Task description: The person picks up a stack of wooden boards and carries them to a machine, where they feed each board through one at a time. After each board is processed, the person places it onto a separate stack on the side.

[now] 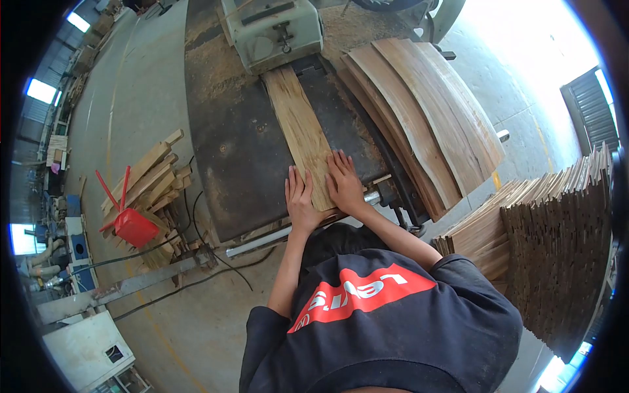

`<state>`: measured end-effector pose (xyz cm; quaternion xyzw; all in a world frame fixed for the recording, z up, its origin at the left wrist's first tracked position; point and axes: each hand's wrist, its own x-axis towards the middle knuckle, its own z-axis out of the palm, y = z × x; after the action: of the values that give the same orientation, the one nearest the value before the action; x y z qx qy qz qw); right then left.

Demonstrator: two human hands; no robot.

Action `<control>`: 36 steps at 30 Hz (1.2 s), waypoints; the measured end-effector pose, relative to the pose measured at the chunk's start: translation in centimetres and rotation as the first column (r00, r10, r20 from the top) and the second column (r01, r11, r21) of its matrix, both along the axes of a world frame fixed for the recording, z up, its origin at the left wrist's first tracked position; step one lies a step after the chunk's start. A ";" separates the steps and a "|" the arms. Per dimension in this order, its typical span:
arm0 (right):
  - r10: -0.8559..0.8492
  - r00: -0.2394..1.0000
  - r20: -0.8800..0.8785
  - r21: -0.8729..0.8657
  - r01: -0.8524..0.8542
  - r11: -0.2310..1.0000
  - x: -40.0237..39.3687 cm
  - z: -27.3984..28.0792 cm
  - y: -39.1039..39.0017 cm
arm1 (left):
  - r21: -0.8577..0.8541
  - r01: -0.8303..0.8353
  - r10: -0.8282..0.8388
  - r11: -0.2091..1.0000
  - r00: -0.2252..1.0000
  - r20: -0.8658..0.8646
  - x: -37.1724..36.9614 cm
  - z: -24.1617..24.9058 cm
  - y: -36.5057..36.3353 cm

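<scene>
A long, narrow wooden board [296, 118] lies flat on the dark metal machine table [236, 150], its far end reaching the pale machine housing [283, 38]. My left hand [303, 200] rests at the board's near left edge with the fingers stretched forward. On the near right side, my right hand [344, 182] lies with fingers extended onto the board. Both hands touch the wood without wrapping round it. What becomes of the board's far end under the housing is hidden.
Wide boards [426, 111] are stacked right of the machine table. A tall stack of thin boards [557, 242] stands farther right. At left, a red plastic stool [135, 227] lies upturned by loose wood strips [147, 180]. Sawdust [223, 72] covers the table's far part; cables run along the floor.
</scene>
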<state>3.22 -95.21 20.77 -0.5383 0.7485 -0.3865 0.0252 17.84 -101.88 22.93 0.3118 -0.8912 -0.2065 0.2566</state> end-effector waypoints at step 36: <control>-0.088 0.985 -0.147 0.103 0.104 0.989 -9.3 1.5 -18.4 | -0.037 0.006 -0.007 0.999 1.000 -0.017 -8.2 -0.5 -16.9</control>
<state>-6.04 -113.61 22.30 -0.5254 0.7937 -0.3061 -0.0171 9.66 -118.76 22.41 0.3025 -0.8936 -0.1936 0.2691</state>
